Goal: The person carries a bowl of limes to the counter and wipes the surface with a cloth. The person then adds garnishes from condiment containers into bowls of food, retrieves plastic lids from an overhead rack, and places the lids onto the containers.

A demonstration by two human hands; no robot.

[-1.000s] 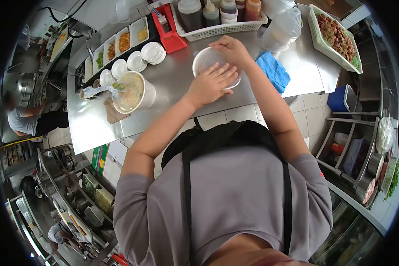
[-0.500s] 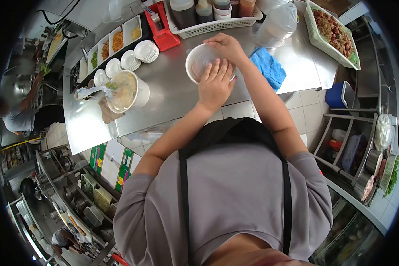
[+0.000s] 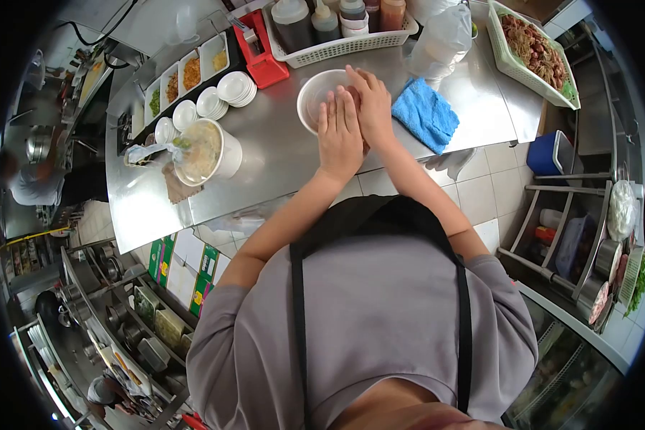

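Observation:
A round white tub (image 3: 305, 100) with a clear lid (image 3: 325, 92) stands on the steel counter. My left hand (image 3: 340, 140) lies with straight fingers over the lid's near right part. Close against it, my right hand (image 3: 373, 111) rests on the right edge of the lid, fingers extended. The two hands touch each other, and they hide the tub's right side. To the right of them lies a crumpled blue cloth (image 3: 426, 116).
Left on the counter stands a large white tub (image 3: 229, 159) with a plastic bag of food on top. Behind it are stacked white saucers (image 3: 234, 87) and condiment trays (image 3: 191, 72). A basket (image 3: 344, 49) of sauce bottles lines the back. A person (image 3: 36, 183) works far left.
My right hand has come from the lid's far rim to the right, alongside my left hand. The left hand has shifted slightly, its fingers closer together.

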